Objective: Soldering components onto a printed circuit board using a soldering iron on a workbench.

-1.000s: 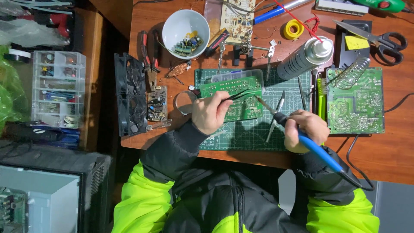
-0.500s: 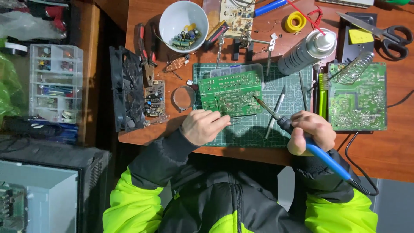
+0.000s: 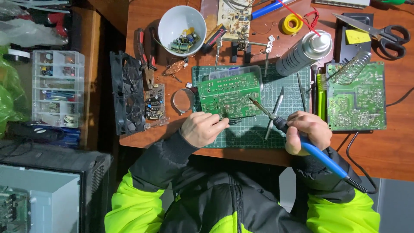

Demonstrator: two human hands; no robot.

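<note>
My left hand [image 3: 202, 128] slid off the green circuit board [image 3: 228, 96]; right hand [image 3: 307, 131] fingers grip the soldering iron [image 3: 302, 140], tip short of the board, soldering unfinished.

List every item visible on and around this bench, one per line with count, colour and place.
circuit board: 1, green, on the cutting mat, under the left fingertips
cutting mat: 1, green, desk centre
soldering iron: 1, blue handle, tip near the board
second circuit board: 1, green, right of the mat
bowl: 1, white, holding small parts, top of desk
spray can: 1, grey, above the mat
scissors: 1, black handles, top right
solder reel: 1, yellow, top
fan: 1, black, left edge of desk
parts organiser: 1, clear, far left
pliers: 1, red handles, beside the bowl
left hand: 1, resting at the board's lower edge
right hand: 1, gripping the soldering iron
</note>
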